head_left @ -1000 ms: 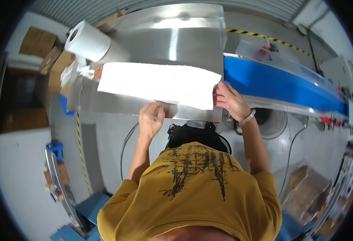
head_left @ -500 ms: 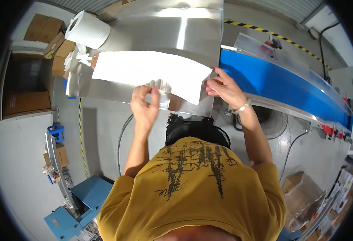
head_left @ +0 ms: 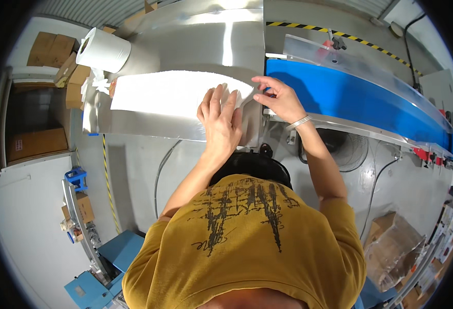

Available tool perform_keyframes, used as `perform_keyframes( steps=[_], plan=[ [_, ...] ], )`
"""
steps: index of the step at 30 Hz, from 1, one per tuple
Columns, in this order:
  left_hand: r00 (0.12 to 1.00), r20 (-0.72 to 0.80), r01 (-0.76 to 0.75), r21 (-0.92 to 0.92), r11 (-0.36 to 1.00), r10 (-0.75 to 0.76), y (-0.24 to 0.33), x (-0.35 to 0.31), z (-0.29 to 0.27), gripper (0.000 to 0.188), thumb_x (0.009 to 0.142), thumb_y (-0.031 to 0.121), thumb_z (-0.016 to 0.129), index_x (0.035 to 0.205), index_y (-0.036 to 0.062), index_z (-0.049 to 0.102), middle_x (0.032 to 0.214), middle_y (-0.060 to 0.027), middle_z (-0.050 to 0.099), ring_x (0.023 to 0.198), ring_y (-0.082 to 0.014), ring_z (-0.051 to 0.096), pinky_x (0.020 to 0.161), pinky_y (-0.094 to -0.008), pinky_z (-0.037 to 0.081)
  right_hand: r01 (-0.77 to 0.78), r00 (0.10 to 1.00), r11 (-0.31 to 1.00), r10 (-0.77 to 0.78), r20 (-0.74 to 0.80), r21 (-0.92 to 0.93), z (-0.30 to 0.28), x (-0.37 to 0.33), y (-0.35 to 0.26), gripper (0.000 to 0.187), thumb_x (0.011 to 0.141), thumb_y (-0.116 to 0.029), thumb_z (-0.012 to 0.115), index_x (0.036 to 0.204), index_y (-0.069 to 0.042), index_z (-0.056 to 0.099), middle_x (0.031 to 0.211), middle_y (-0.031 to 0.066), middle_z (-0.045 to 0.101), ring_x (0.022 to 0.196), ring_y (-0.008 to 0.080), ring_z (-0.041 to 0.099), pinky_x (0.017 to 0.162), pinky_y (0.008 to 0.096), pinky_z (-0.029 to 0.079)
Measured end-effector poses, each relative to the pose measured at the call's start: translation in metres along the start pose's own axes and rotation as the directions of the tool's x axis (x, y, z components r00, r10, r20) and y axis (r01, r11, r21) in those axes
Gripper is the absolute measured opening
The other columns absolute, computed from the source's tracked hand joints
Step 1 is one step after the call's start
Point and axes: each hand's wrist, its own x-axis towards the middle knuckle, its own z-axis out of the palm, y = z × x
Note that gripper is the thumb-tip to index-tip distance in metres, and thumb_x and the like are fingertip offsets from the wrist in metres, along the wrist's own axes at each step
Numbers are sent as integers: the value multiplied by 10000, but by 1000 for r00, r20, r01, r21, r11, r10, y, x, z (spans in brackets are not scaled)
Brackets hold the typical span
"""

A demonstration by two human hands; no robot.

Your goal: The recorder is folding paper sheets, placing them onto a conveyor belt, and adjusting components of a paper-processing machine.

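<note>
A long white sheet that looks like paper towel [head_left: 159, 92] lies across the metal table. My left hand [head_left: 220, 121] rests on its right part, fingers spread and pressed lightly down on it. Just beyond the sheet's right tip is my right hand [head_left: 283, 102], thumb and forefinger apart, with nothing visible between them. A thin bracelet circles that wrist. Some small brown thing [head_left: 113, 88] peeks out at the sheet's left end. What lies under the sheet, if anything, is hidden.
A thick white paper roll [head_left: 104, 50] stands at the table's [head_left: 195, 44] far left, near crumpled white scraps [head_left: 100, 82]. Right of the table runs a blue conveyor belt [head_left: 350, 98] with a clear side guard [head_left: 314, 51]. A floor fan [head_left: 342, 150] sits below the belt.
My left hand has moved right and laid its fingers on the sheet. The sheet's right end now reaches less far toward me. My right hand has come away from its corner.
</note>
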Motion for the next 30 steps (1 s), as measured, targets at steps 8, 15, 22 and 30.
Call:
perform_keyframes(
  steps=[8, 15, 22, 30],
  plan=[
    [999, -40, -14, -17, 1000, 13, -3, -3, 0, 374, 746, -30, 604, 1098, 91, 644, 1319, -136, 425, 1235, -377, 346, 994, -499, 264, 108, 991, 994, -109, 82, 14, -10, 4, -8, 410, 773, -25, 701, 1160, -86, 580, 987, 1, 545, 743, 49, 522, 670, 192, 460],
    [1000, 2, -5, -30, 1000, 5, 0, 1, -11, 327, 753, 7, 624, 1058, 115, 672, 1353, -161, 392, 1262, -411, 304, 1005, -508, 242, 306, 903, 938, -231, 362, -164, -16, 18, -13, 365, 761, -63, 711, 1101, -55, 577, 1062, 49, 558, 901, 145, 538, 803, 270, 460],
    [994, -76, 74, 21, 997, -72, -15, 7, -1, 357, 784, 22, 600, 1136, 82, 614, 1366, -177, 376, 1272, -407, 299, 1031, -512, 245, -45, 976, 986, 78, -202, 160, -64, 8, 39, 285, 906, -259, 597, 1026, -7, 535, 857, 20, 566, 727, 88, 497, 672, 252, 444],
    [993, -110, 36, -12, 999, -37, -20, 6, 3, 408, 733, -48, 586, 1122, 75, 610, 1337, -190, 372, 1248, -418, 311, 1004, -526, 258, -467, 702, 474, -314, -639, -747, -132, -19, 51, 498, 779, -357, 691, 1091, -2, 533, 965, 176, 615, 845, 310, 574, 762, 383, 461]
  ],
)
